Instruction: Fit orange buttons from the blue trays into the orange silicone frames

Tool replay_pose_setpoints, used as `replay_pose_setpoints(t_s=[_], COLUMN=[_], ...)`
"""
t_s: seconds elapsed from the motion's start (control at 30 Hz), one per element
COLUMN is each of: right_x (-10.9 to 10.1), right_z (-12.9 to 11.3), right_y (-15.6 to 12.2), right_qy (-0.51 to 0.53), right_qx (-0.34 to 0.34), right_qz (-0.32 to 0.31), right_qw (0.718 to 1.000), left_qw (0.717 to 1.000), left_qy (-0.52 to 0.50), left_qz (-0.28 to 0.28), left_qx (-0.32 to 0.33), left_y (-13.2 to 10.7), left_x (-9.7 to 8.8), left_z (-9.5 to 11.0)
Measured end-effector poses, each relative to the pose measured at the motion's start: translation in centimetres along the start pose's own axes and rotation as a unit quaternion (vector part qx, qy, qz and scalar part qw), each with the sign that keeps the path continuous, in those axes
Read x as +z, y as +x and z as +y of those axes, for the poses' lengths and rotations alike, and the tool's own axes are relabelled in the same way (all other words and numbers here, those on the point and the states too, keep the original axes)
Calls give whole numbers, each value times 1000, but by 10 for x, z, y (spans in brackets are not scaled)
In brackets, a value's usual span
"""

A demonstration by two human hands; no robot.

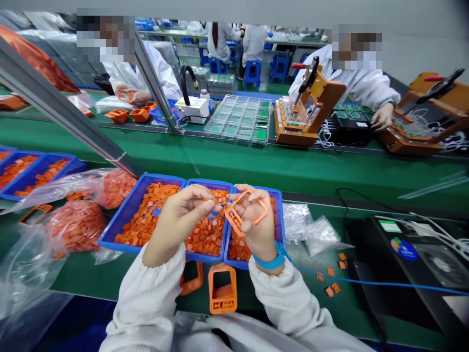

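Both hands are up over the blue trays [119,217] at the near edge of the green counter [311,171]. I see the right hand [258,227] curled round an orange frame [240,215], held tilted, with a finger through its opening. The left hand [181,215] has its fingertips pinched tight on a small orange piece [207,199] just beside the frame's top edge; can't tell if they touch. The trays hold loose orange parts [146,215]. Blue wrist strap [270,262] on the right wrist, cord running off right. Orange housing [223,289] lies on the counter below the trays, between the sleeves. Bags of orange parts [75,225] to the left. Co-workers in white coats [366,83] sit across the far side.
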State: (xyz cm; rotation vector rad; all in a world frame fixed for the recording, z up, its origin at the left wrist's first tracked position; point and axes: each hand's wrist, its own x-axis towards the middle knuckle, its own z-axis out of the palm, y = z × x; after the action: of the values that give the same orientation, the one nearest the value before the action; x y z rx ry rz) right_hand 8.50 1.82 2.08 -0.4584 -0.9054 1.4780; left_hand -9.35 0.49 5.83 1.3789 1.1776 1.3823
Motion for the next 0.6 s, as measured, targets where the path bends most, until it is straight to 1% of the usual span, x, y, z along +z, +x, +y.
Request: replay_pose_setpoints(t_s=[0.13,0.2,0.27,0.4,0.5,0.6], right_x=[-2,-2,-2,-3,-3,1], right_z=[12,16,18,18,20,24], right_y=[1,1,0,-2,-4,-6], right_qy=[3,-11,-39,-80,-101,-120], right_qx=[-100,-151,-187,-220,-243,-264], right_qz=[-3,-7,0,-15,-27,-16], right_qw=[995,988,982,972,964,957], left_qw=[998,998,999,989,977,970], left_qy=[39,25,-29,-145,-204,-238], left_qz=[38,43,40,30,33,28], left_qx=[44,43,23,-14,-43,-41], left_y=[-11,-13,-14,-14,-16,-19], left_x=[11,15,19,33,45,53], left_z=[2,-2,-7,-14,-17,-18])
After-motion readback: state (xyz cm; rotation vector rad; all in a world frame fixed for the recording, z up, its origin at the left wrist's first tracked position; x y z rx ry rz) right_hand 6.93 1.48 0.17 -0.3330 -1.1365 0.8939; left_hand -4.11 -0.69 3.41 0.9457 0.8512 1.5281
